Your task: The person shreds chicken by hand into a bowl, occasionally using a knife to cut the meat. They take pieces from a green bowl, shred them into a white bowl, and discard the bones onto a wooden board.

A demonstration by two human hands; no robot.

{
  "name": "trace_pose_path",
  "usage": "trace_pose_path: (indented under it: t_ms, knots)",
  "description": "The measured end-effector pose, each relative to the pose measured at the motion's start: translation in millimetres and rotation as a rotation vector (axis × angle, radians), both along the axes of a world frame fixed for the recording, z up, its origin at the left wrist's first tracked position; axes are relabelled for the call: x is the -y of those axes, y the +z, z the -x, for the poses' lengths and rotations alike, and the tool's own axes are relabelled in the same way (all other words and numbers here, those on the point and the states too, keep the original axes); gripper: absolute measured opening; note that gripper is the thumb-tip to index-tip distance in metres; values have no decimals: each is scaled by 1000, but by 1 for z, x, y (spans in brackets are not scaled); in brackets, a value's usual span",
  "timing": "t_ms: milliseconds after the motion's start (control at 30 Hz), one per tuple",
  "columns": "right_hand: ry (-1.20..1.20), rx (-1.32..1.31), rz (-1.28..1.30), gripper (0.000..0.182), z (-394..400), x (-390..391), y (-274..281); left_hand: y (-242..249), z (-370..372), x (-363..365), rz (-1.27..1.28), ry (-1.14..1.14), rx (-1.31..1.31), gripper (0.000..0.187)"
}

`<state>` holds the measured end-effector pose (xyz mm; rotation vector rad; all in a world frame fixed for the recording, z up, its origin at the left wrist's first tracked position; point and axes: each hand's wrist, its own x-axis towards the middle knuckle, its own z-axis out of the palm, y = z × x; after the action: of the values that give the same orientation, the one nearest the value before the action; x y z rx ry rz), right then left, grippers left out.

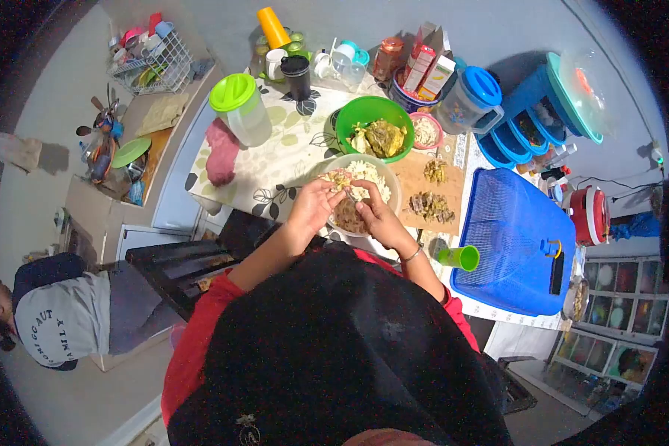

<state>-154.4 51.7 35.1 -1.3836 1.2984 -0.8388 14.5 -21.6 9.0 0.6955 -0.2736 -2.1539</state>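
Both hands are raised over a pale round bowl [395, 195] that holds whitish shredded food [372, 172] and some browner pieces. My left hand [316, 204] has its fingers closed on a light yellowish piece of food [337, 178]. My right hand [377, 212] reaches in from the other side, its fingertips bent together near that piece; whether they pinch anything is too small to tell. Just behind the bowl stands a green bowl [345, 117] with yellowish chunks [379, 138]. Dark and yellowish scraps [431, 207] lie on a brown board [416, 165] to the right.
A green cup [459, 258] and blue mesh cover [509, 238] stand right. Behind are a pink bowl [426, 131], blue-lidded pitcher [471, 100], green-lidded pitcher [241, 111] and black cup [296, 78]. A pink cloth [221, 152] lies left. Another person [67, 316] is at far left, beyond a dark chair [182, 264].
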Motion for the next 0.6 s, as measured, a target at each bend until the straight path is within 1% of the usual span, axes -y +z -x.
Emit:
trace_pose_path:
  t_ms: [67, 100, 167, 200, 267, 333, 367, 433, 500, 600]
  knots:
    - [-80, 83, -46, 41, 1, 1, -2, -4, -1, 1, 32, -1, -11, 31]
    - [-120, 125, -72, 44, -1, 1, 3, -1, -1, 0, 93, -10, 29, 31]
    - [-7, 152, -119, 47, 4, 0, 18, 6, 0, -4, 210, -35, 111, 32]
    - [45, 166, -142, 49, 6, 0, 26, 5, 0, -5, 210, -47, 114, 32]
    - [76, 27, 211, 50, 9, 10, -10, 1, 0, -6, 216, -71, 118, 33]
    - [121, -40, 349, 50, 10, 14, -15, -2, 1, -5, 200, -62, 91, 34]
    - [147, -32, 307, 50, 13, 13, -17, -4, 1, -4, 191, -56, 79, 34]
    - [132, 47, 212, 49, 12, 9, -12, 14, 2, -8, 206, -81, 52, 33]
    - [48, 186, 103, 47, 9, 5, -8, 19, 5, -10, 207, -79, 48, 33]
    - [64, 689, -333, 46, 25, 2, 1, 8, 8, -7, 195, -40, 79, 32]
